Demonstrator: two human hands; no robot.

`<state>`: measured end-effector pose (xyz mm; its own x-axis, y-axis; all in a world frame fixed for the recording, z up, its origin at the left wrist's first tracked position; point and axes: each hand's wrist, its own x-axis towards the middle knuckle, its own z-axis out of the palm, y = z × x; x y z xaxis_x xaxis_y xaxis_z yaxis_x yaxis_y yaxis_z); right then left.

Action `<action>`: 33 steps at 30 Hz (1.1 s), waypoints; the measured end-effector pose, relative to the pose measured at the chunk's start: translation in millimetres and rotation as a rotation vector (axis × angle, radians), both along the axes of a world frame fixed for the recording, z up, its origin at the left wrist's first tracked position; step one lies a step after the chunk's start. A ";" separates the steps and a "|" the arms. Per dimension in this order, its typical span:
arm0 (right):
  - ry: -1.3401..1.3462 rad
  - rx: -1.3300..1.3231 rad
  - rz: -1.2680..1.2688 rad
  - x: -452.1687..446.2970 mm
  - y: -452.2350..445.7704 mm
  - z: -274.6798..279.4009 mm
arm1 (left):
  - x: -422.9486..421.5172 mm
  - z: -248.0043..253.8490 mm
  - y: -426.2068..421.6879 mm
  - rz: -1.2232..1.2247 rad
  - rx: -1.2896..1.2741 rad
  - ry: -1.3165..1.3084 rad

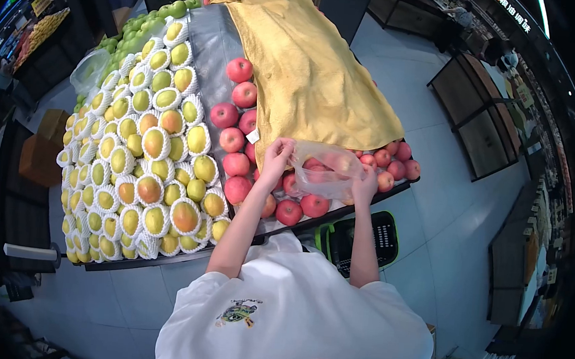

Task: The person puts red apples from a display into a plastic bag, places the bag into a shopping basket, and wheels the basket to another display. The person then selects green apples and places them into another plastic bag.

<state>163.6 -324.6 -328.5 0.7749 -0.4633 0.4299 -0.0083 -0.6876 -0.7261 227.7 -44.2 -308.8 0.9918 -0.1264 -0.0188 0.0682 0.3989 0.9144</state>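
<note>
Between my two hands a clear plastic bag (326,165) is stretched out, and red apples show through it. My left hand (278,156) pinches its left edge, just by the hem of a yellow cloth (303,66). On the other side my right hand (364,184) grips the bag's right edge. Below and around the bag lie red apples (289,212) in loose rows. The cloth covers much of the display behind my hands. Whether anything is inside the bag, I cannot tell.
To the left, pears (157,220) in white foam nets fill the sloped stand, with green apples (137,29) behind. A black and green shopping basket (381,237) sits by the stand's front edge. Wooden shelf units (475,116) stand across the aisle at right.
</note>
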 end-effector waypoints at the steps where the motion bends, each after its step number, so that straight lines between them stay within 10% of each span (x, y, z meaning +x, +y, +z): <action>1: -0.030 -0.011 -0.010 1.5 0.5 -0.4 | -2.1 0.2 0.2 0.003 0.004 0.002; 13: -0.090 0.649 0.237 17.8 51.3 34.8 | -13.2 0.9 11.0 0.032 0.032 0.003; 33: 0.000 0.481 0.316 -17.1 43.0 26.8 | -33.5 5.0 33.6 -0.120 0.095 -0.017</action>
